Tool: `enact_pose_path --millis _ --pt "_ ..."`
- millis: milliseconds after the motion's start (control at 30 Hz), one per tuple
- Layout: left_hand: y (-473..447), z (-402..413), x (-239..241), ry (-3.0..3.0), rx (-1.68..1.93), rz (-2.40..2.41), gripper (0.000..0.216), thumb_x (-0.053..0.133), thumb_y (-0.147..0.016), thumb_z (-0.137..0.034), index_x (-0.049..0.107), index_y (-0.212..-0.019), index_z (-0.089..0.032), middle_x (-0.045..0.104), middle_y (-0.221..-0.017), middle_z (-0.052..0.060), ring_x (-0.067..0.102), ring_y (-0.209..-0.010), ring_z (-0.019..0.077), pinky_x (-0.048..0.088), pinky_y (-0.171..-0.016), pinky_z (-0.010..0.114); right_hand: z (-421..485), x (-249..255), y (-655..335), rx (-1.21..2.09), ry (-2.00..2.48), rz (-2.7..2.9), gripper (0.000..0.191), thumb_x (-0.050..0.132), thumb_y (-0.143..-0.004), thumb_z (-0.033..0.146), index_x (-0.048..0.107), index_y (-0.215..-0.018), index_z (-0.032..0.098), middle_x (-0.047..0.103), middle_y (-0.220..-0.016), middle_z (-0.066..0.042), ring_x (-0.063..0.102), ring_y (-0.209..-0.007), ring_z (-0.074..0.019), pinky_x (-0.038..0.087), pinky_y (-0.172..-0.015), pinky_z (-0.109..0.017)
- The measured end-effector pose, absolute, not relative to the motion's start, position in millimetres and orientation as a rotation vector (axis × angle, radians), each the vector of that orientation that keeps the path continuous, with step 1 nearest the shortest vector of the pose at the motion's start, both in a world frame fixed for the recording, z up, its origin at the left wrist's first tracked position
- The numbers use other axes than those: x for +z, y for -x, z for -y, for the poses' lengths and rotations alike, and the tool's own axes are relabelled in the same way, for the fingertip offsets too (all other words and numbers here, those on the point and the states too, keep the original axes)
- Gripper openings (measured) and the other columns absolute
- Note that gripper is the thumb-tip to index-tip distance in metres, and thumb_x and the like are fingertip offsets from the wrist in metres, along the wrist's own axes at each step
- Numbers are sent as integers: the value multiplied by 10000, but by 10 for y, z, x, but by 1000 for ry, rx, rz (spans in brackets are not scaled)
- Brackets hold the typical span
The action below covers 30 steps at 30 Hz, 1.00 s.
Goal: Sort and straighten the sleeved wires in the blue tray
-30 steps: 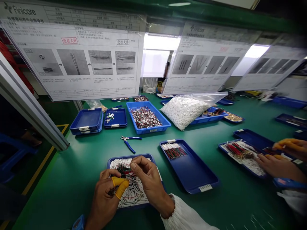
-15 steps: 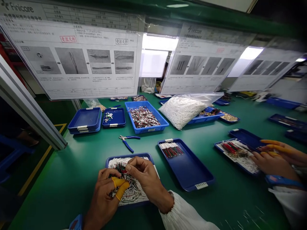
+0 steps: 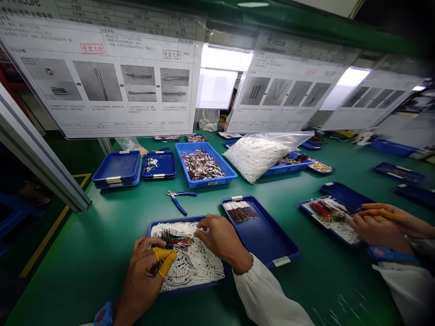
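My left hand (image 3: 146,267), with yellow finger cots on thumb and forefinger, is closed over the left side of a blue tray (image 3: 149,230). Thumb and forefinger pinch at thin wires, and dark wire ends show under the palm. White tubes (image 3: 200,267) fill much of this tray, with a loose heap of red, green and black wires (image 3: 180,241) lying on them. Above the tray's upper right part is my right hand (image 3: 219,237), bare, thumb and forefinger a little apart close to the white tubes. Nothing shows between them.
Right of my tray, another blue tray (image 3: 268,231) holds a row of white-ended wires (image 3: 240,211). Blue-handled cutters (image 3: 180,201) lie behind. Farther back are a full blue bin (image 3: 212,183), a bag of white tubes (image 3: 254,156) and stacked trays (image 3: 117,167). A co-worker's hands (image 3: 380,224) work at the right.
My right hand has moved away from my left, up and right toward the tray's upper right, its fingers parting. The left keeps its pinch. The whole view has shifted slightly.
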<state>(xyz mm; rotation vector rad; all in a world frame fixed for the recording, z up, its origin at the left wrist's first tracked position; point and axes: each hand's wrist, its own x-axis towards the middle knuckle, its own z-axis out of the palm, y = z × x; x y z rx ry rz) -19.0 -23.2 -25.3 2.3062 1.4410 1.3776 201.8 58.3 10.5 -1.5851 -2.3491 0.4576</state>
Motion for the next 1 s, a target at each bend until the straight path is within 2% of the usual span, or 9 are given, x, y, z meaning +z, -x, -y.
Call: enact_pose_path --millis 133,300,433,600,767,1000 --pt "192 227 -259 -2317 1381 -1432 174 689 -914 -265 679 -742 -237 706 -649 -22 700 -892 222 470 -791 358 -584 73 -1887 367 1653 2403 130 667 -908 220 788 -940 186 751 -982 -109 671 -968 -282 438 -854 -361" --pt "193 226 -256 -2306 1386 -1451 103 686 -916 -281 710 -820 -252 732 -702 -17 701 -894 222 488 -798 363 -605 15 -1976 500 1559 2269 122 674 -881 163 790 -871 201 756 -926 -77 668 -917 -254 444 -833 -348" --pt "195 221 -256 -2253 1402 -1524 174 676 -919 -331 724 -771 -252 740 -749 8 694 -875 222 503 -774 362 -627 -16 -2087 834 1364 1969 95 700 -861 228 785 -853 186 753 -888 -59 648 -800 -211 452 -743 -324" --pt "213 210 -256 -2174 1414 -1568 214 665 -919 -378 750 -764 -257 735 -789 28 681 -880 221 520 -751 347 -597 70 -2082 1370 1051 1554 278 710 -866 443 762 -861 169 733 -801 -41 604 -709 -170 447 -658 -292" --pt "223 208 -269 -2132 1414 -1591 186 680 -905 -372 762 -783 -258 730 -812 34 675 -889 227 522 -760 355 -507 113 -1961 1593 858 1253 314 756 -849 468 744 -941 168 755 -840 -54 648 -728 -162 490 -713 -300" --pt "217 210 -289 -2115 1429 -1569 114 703 -892 -325 763 -808 -276 732 -820 13 670 -898 222 521 -777 354 -431 92 -1839 1627 812 1035 303 804 -823 441 701 -959 190 782 -945 -79 715 -895 -218 524 -870 -380"
